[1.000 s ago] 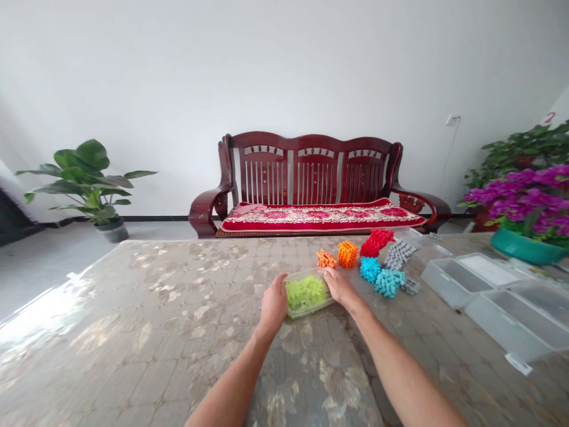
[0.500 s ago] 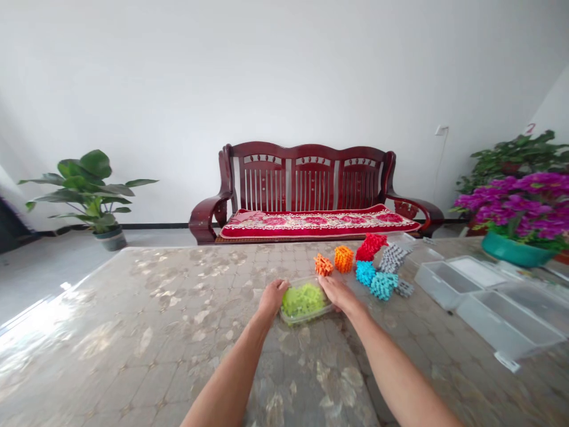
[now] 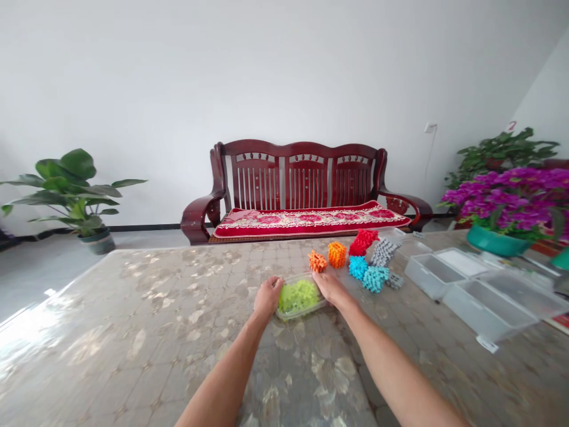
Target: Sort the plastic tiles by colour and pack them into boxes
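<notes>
A clear plastic box (image 3: 287, 316) filled with lime-green pieces (image 3: 300, 295) rests on the table between my hands. My left hand (image 3: 268, 295) grips its left end, fingers curled over the rim. Against the right end presses my right hand (image 3: 331, 289), its thumb and fingers around the edge. Just beyond the box stand two orange block clusters, one small (image 3: 317, 261) and one taller (image 3: 336, 255). To their right sit a red cluster (image 3: 363, 242), a blue cluster (image 3: 358, 268), a teal cluster (image 3: 376, 279) and grey clusters (image 3: 384, 253).
Open clear containers (image 3: 489, 314) stand on the right of the patterned table (image 3: 133, 332). Behind them is a teal pot (image 3: 498, 239) of purple flowers. A red wooden bench (image 3: 306, 184) stands beyond the table, with a potted plant (image 3: 95, 242) on the left.
The whole view has shifted slightly, so things sit a little further left. Both hands keep their hold on the box, which shows no clear movement on the table.
</notes>
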`<control>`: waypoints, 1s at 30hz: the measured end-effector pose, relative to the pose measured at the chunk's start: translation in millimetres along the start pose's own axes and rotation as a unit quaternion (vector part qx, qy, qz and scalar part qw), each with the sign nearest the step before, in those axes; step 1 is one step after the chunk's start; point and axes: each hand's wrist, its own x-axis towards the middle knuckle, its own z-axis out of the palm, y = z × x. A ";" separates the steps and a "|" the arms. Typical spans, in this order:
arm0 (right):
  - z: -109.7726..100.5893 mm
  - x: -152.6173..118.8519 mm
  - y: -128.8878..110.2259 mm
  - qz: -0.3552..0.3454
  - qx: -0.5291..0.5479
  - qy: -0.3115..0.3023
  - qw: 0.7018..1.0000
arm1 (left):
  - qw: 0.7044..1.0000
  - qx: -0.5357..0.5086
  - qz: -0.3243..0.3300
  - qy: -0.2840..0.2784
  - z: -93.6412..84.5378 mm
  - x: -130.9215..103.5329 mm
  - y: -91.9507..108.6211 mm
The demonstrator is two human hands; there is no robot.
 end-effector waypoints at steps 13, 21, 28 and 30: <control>-28.7 -18.9 27.9 0.033 0.209 -0.026 0.977 | 0.970 -0.153 -0.028 -0.188 4.0 -36.7 20.3; -28.2 -51.3 47.0 0.000 0.282 0.071 0.957 | 0.955 -0.216 -0.047 -0.198 7.9 -41.2 18.3; -22.7 -71.6 45.3 0.007 0.343 0.110 0.933 | 0.946 -0.291 -0.069 -0.128 1.0 -40.9 9.8; -22.1 -72.1 43.3 0.011 0.351 0.108 0.930 | 0.947 -0.306 -0.073 -0.066 -4.3 -36.4 1.7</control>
